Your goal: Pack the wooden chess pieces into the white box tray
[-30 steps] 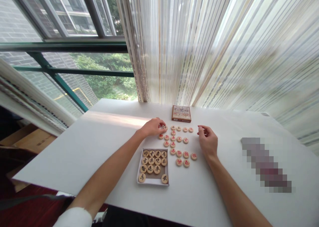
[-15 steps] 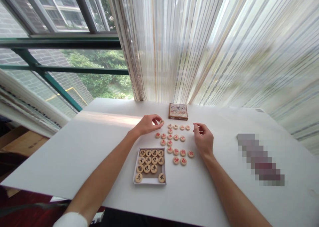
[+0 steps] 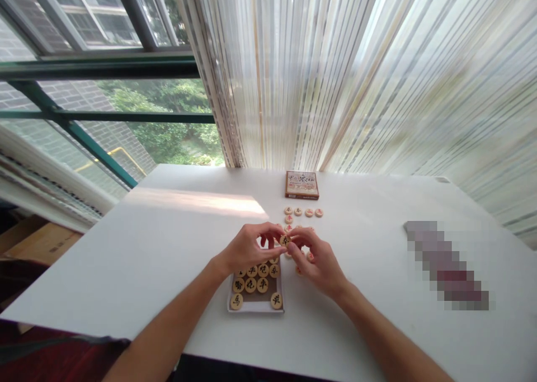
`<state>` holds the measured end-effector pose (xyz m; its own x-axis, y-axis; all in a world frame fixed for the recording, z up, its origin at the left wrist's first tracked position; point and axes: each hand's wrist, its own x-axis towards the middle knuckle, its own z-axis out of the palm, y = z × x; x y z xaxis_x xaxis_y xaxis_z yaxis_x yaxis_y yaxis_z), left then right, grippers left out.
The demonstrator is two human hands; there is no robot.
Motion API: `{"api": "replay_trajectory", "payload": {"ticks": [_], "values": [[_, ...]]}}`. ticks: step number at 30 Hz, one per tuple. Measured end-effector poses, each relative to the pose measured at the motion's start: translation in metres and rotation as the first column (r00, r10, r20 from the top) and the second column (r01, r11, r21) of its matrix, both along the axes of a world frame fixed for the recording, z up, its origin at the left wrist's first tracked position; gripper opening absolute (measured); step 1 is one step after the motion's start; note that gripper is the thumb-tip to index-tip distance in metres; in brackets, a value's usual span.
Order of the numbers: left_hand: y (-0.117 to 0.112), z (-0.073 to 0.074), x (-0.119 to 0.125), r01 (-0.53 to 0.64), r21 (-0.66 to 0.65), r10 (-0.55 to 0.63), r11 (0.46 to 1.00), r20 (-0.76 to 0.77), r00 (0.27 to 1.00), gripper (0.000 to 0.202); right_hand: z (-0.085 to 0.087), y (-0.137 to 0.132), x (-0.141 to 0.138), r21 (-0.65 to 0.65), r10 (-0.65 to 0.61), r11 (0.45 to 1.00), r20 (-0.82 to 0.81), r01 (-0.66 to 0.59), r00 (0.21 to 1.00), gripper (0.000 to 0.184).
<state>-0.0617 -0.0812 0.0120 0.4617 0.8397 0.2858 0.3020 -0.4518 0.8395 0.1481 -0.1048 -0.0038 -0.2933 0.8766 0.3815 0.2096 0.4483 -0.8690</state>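
Observation:
A round wooden Chinese chess piece with a black character is held up between my two hands. My left hand pinches it from the left with thumb and fingertips. From the right, the thumb and fingers of my right hand close on the same piece. Below my left hand lies an open white box tray, holding several black-character pieces in rows; its back row is partly covered by the hand. Several red-character pieces lie on the table behind and under my hands, many of them hidden.
The printed box lid lies at the back of the white table. In front of it is a short row of pieces. A blurred-out long object lies on the right. A striped curtain and a window border the table's far side.
My left hand has brought the chess piece nearer and slightly right. My right hand has moved left from beside the pieces and now grips it too.

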Motion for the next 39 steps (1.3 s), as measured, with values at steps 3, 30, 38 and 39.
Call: {"api": "replay_trajectory", "payload": {"ticks": [3,30,38,39], "values": [[0.001,-0.003,-0.002,0.021,-0.051,-0.02,0.998,0.021,1.0,0.031,-0.002,-0.001,-0.002,0.002,0.013,1.0,-0.038,-0.013,0.999,0.01],[0.002,0.004,-0.006,0.04,-0.174,-0.019,0.984,0.121,0.992,0.032,-0.011,-0.002,-0.003,0.001,0.024,1.0,-0.079,-0.024,0.997,0.02],[0.002,0.0,-0.007,0.027,-0.171,-0.007,0.985,0.119,0.993,0.03,-0.009,-0.001,-0.003,0.015,0.016,1.0,-0.081,-0.015,0.997,0.02],[0.002,-0.001,-0.007,0.03,-0.17,-0.009,0.985,0.122,0.992,0.03,-0.01,-0.001,-0.003,0.013,0.017,1.0,-0.081,-0.016,0.997,0.02]]}}
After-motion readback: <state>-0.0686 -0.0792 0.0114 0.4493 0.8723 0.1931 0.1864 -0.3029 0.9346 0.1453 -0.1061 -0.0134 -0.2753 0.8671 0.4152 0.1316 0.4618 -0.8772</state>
